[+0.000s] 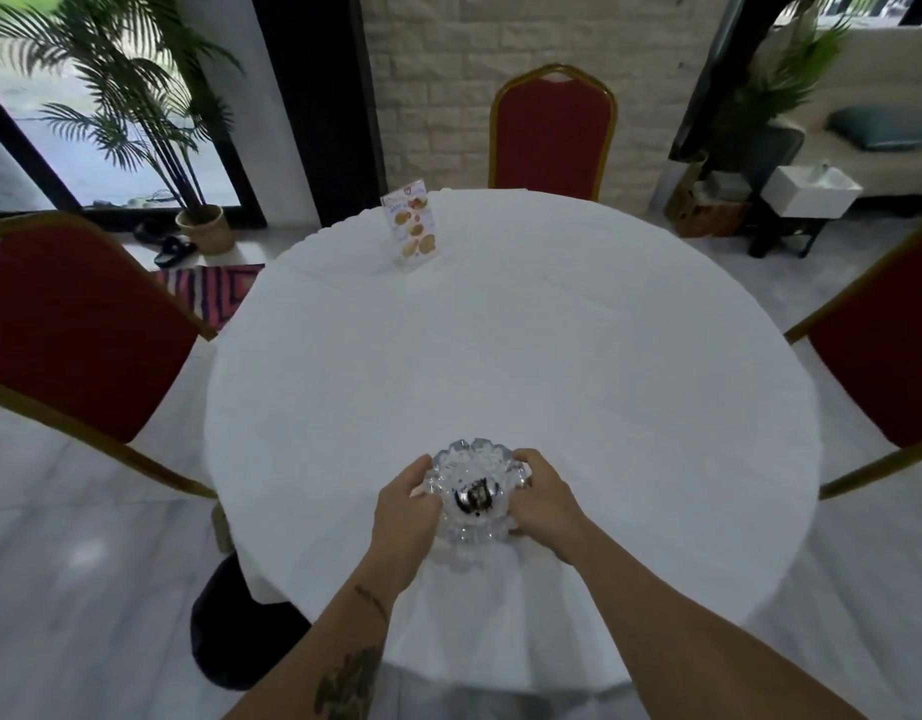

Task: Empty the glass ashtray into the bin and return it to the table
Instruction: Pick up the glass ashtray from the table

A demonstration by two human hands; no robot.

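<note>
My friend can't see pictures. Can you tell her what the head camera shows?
Two hands, left and right, grip a glass ashtray holding dark bits at the near edge of a round white table. Red chairs surround it; a menu card stands beyond.

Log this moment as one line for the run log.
stage: gripping | glass ashtray near table edge, dark debris inside | left hand, right hand on its sides | bin: unseen

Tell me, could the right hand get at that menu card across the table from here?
Probably not without letting go and leaning in: the right hand is holding the glass ashtray at the near edge, and the menu card stands far across the bare tablecloth. Nothing blocks the way.
</note>
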